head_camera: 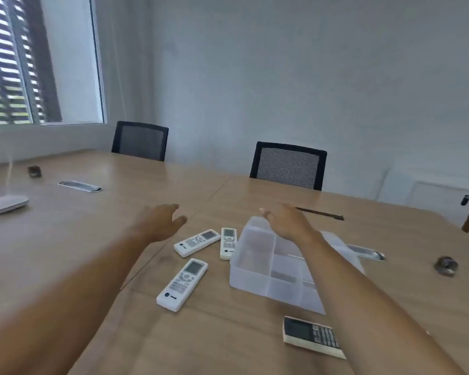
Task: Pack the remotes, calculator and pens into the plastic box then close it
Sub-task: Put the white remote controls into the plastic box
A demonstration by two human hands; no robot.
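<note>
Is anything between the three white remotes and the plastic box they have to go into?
Nothing visible. The three remotes lie on bare table just left of the plastic box, whose top is open. The right hand hovers over the box's far side, empty.

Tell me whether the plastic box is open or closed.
Open: the plastic box has no lid on, and its bare dividers show from above.

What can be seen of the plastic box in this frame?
The plastic box is translucent, frosted white, open-topped, split by inner walls into several compartments that look empty. It sits flat on the wooden table, right of three white remotes; the far one lies against its left wall. The right hand and forearm reach over it. No lid can be made out.
</note>
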